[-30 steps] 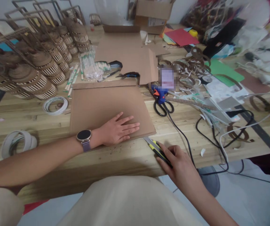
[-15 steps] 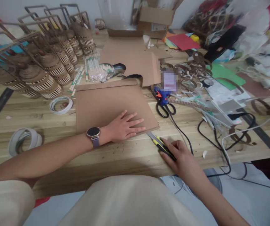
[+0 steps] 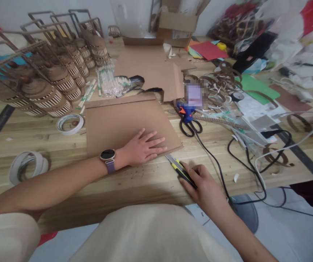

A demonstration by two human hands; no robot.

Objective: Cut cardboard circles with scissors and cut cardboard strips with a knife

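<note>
A flat piece of brown cardboard (image 3: pixel 118 123) lies on the wooden table, a fold line running along its far side. My left hand (image 3: pixel 145 148) rests flat on its near right part, fingers spread. In my right hand (image 3: pixel 200 182) is a yellow and black utility knife (image 3: pixel 180 171), its blade out and pointing to the cardboard's near edge. The blade tip is at or just beside that edge, close to my left fingertips; whether it touches the cardboard I cannot tell.
Lantern-like cardboard crafts (image 3: pixel 47 94) crowd the left back. Tape rolls (image 3: pixel 69 124) lie left of the cardboard. Black-handled scissors (image 3: pixel 190 129) and a blue glue gun (image 3: pixel 187 111) lie right, with a black cord (image 3: pixel 213 158) trailing forward. More cardboard (image 3: pixel 145 60) and curled strips (image 3: pixel 219 85) lie behind.
My right hand and the utility knife have shifted slightly left along the cardboard's near edge. My left hand stays pressed on the cardboard. The whole view has moved a little.
</note>
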